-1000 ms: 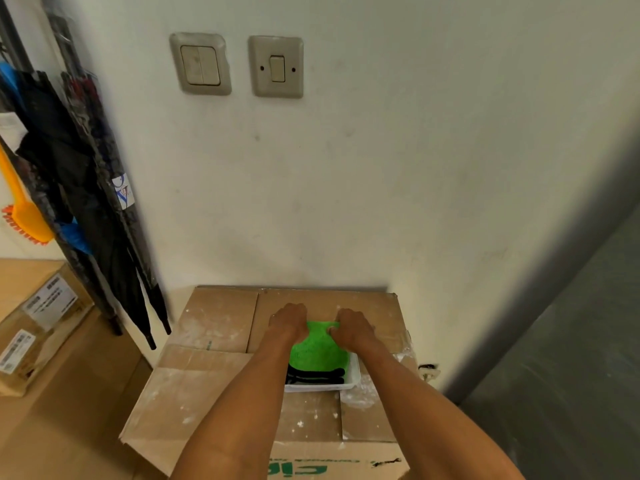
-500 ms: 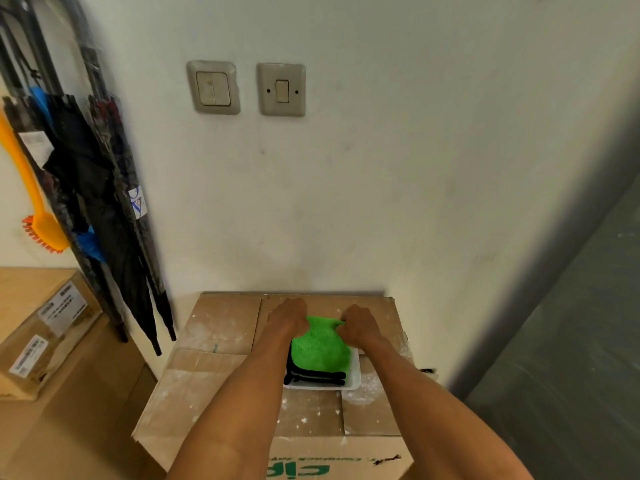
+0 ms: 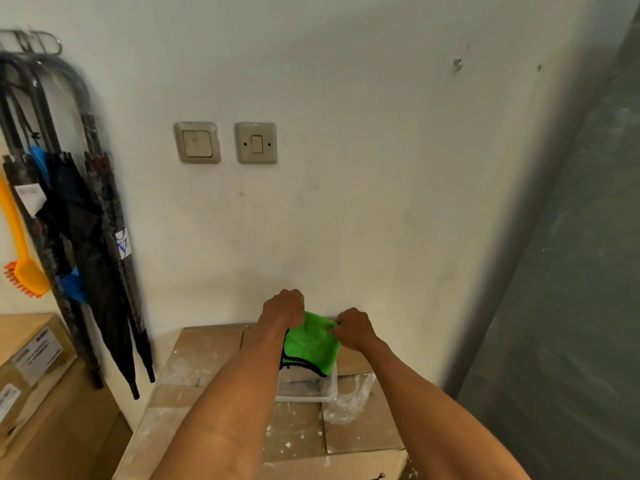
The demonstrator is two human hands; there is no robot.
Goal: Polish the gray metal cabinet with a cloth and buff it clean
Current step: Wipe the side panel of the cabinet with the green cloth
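Observation:
A bright green cloth with black edging hangs between my two hands, lifted a little above a clear plastic tray. My left hand grips the cloth's upper left corner. The upper right corner is pinched by my right hand. The gray metal cabinet stands at the right edge of view, its dull side face smeared with pale streaks.
The tray sits on a dusty cardboard box against the white wall. A crumpled clear plastic bag lies beside the tray. Folded umbrellas and an orange brush hang at the left. More boxes stand lower left.
Both hands have raised the green cloth up out of the tray, which now shows empty beneath it. The view has tilted upward.

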